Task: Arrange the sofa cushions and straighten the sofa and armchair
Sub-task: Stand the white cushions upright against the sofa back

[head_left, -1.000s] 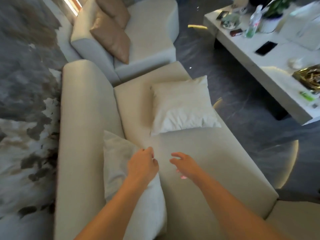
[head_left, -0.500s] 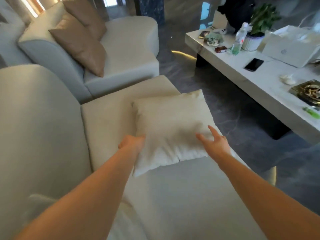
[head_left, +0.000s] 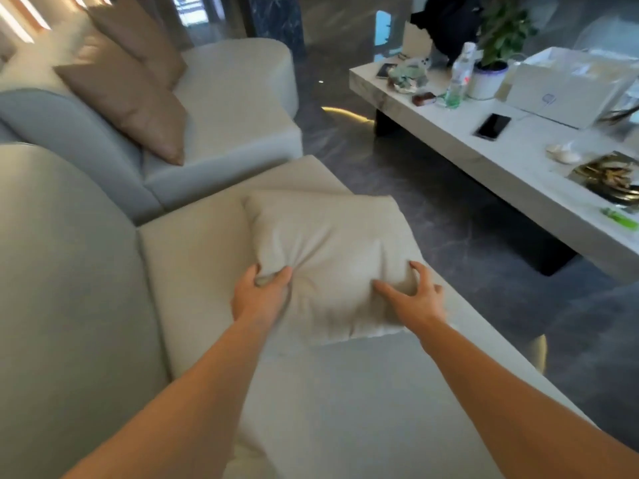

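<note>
both hands' fingers (head_left: 276, 275) pinch the cream cushion (head_left: 332, 257) at its near corners.

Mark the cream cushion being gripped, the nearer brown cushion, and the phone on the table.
cream cushion (head_left: 332, 257): head view, centre of its top face.
nearer brown cushion (head_left: 128, 98): head view, middle of its front face.
phone (head_left: 492, 126): head view, middle of its dark screen.
</note>
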The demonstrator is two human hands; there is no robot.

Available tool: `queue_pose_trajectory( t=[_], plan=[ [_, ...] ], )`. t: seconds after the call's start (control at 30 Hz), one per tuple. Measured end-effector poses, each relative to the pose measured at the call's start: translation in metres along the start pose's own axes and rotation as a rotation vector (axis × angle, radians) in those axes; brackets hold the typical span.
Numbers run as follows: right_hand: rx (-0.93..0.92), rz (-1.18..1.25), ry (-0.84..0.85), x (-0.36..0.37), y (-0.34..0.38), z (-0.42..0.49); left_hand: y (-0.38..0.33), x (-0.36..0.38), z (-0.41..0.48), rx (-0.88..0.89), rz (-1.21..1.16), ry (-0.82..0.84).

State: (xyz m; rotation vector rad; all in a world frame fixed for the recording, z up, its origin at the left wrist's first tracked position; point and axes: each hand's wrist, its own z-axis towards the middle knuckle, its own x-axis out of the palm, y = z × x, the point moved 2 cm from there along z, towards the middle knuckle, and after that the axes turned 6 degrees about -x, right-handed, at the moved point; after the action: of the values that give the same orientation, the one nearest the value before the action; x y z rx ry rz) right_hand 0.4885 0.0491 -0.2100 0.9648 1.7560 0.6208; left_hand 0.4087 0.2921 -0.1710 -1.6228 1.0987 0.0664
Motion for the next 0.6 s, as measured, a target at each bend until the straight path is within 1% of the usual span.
queue_pose_trajectory(
  t=[0.07, 0.13, 0.27, 0.33, 0.4, 0.47, 0.53, 0.6],
  plan=[
    [0.028, 0.117, 0.051, 0.02, 0.018, -0.011, -0.025, -0.036, 0.001, 0.07, -0.005, -0.032],
    [0.062, 0.234, 0.117, 0.05, 0.043, -0.024, -0.053, -0.079, 0.008, 0.141, 0.067, -0.076],
    [0.168, 0.507, 0.254, 0.132, 0.107, -0.06, -0.098, -0.174, 0.023, 0.211, 0.167, -0.217],
    [0.223, 0.596, 0.335, 0.167, 0.128, -0.076, -0.109, -0.202, 0.022, 0.272, 0.256, -0.287],
    [0.262, 0.638, 0.446, 0.207, 0.15, -0.098, -0.107, -0.23, 0.022, 0.336, 0.36, -0.352],
    [0.277, 0.631, 0.57, 0.235, 0.17, -0.12, -0.091, -0.248, 0.023, 0.34, 0.419, -0.358],
    [0.292, 0.594, 0.666, 0.254, 0.183, -0.141, -0.067, -0.26, 0.029, 0.289, 0.446, -0.293],
    [0.285, 0.56, 0.694, 0.264, 0.186, -0.155, -0.042, -0.266, 0.035, 0.232, 0.454, -0.227]
  ],
)
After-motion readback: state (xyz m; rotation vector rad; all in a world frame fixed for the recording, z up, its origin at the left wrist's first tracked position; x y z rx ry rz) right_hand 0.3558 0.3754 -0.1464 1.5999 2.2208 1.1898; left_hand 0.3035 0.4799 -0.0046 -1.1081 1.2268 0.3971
